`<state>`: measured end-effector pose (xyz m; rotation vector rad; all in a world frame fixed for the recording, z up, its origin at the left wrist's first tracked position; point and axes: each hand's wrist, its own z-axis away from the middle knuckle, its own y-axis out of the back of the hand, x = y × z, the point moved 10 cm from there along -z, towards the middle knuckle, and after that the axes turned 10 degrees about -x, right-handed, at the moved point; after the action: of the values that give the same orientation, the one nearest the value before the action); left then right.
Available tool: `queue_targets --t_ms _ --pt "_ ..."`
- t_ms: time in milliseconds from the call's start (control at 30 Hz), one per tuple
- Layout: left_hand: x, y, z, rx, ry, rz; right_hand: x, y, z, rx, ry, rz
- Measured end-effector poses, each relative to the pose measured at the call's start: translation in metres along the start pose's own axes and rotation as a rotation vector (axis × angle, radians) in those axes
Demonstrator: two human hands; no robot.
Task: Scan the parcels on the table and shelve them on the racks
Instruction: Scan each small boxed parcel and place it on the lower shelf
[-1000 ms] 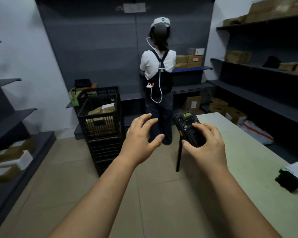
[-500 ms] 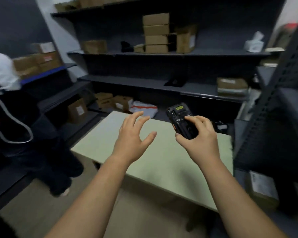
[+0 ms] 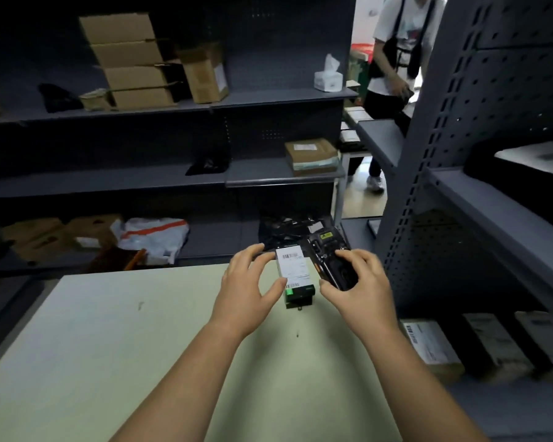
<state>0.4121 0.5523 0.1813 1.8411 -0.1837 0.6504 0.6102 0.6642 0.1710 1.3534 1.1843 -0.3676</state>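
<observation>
A small black parcel with a white barcode label lies at the far right edge of the pale green table. My left hand grips it from the left, with the thumb on its near side and the fingers on its far corner. Just right of the parcel, my right hand holds a black handheld scanner, its head pointing away from me. Dark grey racks stand behind the table, and another rack stands to the right.
Stacked cardboard boxes and a tissue box sit on the upper shelf. A taped box sits on the middle shelf, soft bags on the lowest. Labelled boxes fill the right rack's bottom. A person stands in the aisle behind.
My view has swung right, from the other person and crates to the table's far end. My left hand, empty before, now grips the labelled parcel. The scanner stays in my right hand.
</observation>
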Motion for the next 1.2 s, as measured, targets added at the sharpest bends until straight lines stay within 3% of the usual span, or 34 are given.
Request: queue_targets --t_ms 467,767,933,1200 --pt "-0.094 -0.146 -0.110 -0.364 0.046 0.010 0.078 -0.052 -0.064 0.037 -0.239 0.139" --pt "-0.113 -0.229 -0.124 -0.617 0.008 -0.283 0.131 -0.084 -0.072 -0.017 -0.308 0.148" --pt "-0.117 -0.225 -0.126 -0.651 0.016 -0.216 0.139 -0.084 -0.074 -0.032 -0.304 0.142" --pt "-0.100 -0.229 -0.125 -0.401 0.196 -0.237 0.144 -0.071 -0.076 -0.033 -0.316 0.135"
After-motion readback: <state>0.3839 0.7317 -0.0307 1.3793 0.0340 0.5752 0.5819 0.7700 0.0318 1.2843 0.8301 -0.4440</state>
